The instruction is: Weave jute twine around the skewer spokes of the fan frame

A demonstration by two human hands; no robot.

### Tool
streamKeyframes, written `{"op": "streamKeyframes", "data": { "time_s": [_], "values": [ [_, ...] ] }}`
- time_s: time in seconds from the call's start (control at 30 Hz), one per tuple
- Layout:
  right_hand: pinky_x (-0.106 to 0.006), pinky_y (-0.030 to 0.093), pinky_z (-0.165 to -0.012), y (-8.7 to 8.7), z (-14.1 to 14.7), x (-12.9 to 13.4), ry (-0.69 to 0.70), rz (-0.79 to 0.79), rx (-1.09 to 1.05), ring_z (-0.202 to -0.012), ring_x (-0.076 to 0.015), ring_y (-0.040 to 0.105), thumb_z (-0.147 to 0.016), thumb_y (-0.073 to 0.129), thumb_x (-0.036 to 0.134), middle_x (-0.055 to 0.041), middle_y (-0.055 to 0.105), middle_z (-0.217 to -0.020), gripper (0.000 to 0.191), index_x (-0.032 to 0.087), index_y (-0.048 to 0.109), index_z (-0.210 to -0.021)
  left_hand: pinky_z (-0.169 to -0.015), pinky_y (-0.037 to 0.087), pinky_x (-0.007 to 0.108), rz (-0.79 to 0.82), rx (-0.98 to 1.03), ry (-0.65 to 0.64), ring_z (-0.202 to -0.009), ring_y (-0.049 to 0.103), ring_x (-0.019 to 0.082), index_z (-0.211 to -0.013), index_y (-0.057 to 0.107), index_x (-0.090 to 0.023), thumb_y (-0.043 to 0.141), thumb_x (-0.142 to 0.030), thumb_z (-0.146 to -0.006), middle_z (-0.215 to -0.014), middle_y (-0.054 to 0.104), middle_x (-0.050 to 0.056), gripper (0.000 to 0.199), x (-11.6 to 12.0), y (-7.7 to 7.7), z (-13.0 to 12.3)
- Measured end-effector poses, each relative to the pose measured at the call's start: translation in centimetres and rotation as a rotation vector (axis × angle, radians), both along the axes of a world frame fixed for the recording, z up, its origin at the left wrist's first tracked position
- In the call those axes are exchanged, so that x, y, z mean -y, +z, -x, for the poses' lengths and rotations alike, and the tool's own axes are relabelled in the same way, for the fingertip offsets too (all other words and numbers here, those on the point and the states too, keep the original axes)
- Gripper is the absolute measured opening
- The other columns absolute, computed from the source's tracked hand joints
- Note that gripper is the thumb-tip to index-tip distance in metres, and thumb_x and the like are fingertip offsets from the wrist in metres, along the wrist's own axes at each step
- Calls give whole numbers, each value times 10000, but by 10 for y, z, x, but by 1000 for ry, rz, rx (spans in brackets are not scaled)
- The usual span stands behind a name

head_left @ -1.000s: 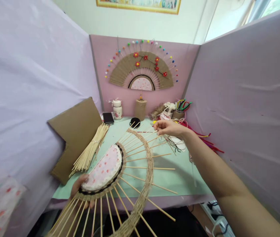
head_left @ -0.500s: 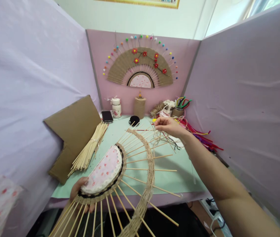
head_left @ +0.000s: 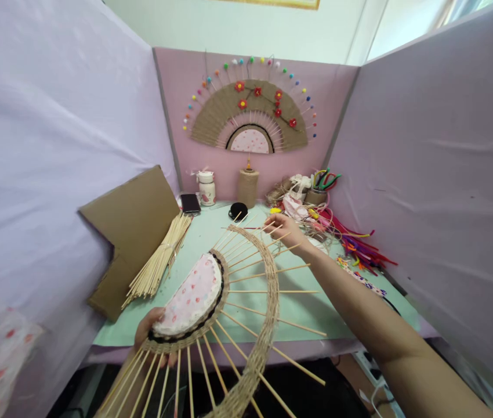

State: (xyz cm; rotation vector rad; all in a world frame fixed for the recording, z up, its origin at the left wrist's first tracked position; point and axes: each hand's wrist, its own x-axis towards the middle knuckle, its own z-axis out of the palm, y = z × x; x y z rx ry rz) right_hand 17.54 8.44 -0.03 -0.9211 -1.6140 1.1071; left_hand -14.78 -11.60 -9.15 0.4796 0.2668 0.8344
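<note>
Head view: your left hand (head_left: 149, 324) is closed on the woven fan (head_left: 225, 290), thumb over the rim of its pink half-round panel (head_left: 193, 295), the other fingers partly hidden underneath. The fan is tilted and hangs out over the near edge of the table (head_left: 205, 235), its lower sticks reaching past that edge. Your right hand (head_left: 287, 231) is raised beside the fan's upper stick tips, fingers bent with their ends close together; it may be pinching a thin strand, but that is too fine to tell. By the table's left edge, a bundle of sticks (head_left: 159, 255) lies against brown cardboard (head_left: 131, 223). Along the far edge you have a dark phone (head_left: 190, 203), a white bottle (head_left: 207, 190) and a twine roll (head_left: 247, 188). Coloured pipe cleaners (head_left: 362, 247) are heaped near the right edge
</note>
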Motion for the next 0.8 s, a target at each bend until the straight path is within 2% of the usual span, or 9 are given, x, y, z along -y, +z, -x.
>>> {"op": "streamKeyframes", "data": {
  "time_s": [0.07, 0.17, 0.27, 0.43, 0.6, 0.8],
  "values": [
    [-236, 383, -531, 6, -11, -3, 10, 5, -59, -571, -99, 513, -609, 770, 354, 28, 615, -678, 317, 193, 570, -796, -377, 446, 153, -170, 60, -148, -737, 727, 270, -1228, 626, -117, 421, -368, -896, -708, 750, 66, 464, 1, -19, 9],
    [-245, 410, -575, 12, -20, -3, 14, -26, -105, -619, -107, 546, -624, 782, 342, 36, 613, -705, 354, 203, 561, -864, -330, 362, 87, -240, 68, -195, -841, 716, 281, -1201, 657, -150, 384, -433, -894, -737, 755, 80, 499, -1, -40, 18],
    [-247, 402, -586, 15, -22, -2, -2, -60, -98, -618, -105, 542, -628, 792, 336, 40, 608, -700, 378, 204, 560, -895, -316, 337, 76, -239, 52, -193, -844, 716, 274, -1194, 664, -164, 378, -468, -889, -784, 757, 92, 517, -2, -50, 20],
    [-254, 412, -613, 13, -23, -3, -3, -113, -90, -654, -113, 559, -644, 792, 356, 32, 614, -729, 383, 203, 559, -907, -333, 375, 107, -214, -9, -141, -792, 721, 281, -1196, 665, -175, 381, -468, -877, -700, 748, 78, 518, 0, -51, 25],
    [-251, 410, -602, 10, -25, -6, 22, -130, -99, -661, -114, 555, -662, 782, 357, 23, 624, -746, 359, 206, 563, -902, -438, 504, 210, -102, -237, -75, -744, 725, 280, -1177, 672, -138, 366, -457, -887, -692, 745, 84, 529, 4, -46, 31],
    [-256, 427, -626, 13, -23, -8, 68, -123, -131, -685, -117, 565, -663, 777, 342, 15, 648, -770, 340, 214, 573, -903, -391, 444, 150, -72, -185, -79, -692, 725, 261, -1135, 694, -156, 437, -481, -851, -539, 699, 47, 501, 9, -40, 27]
  ]
}}
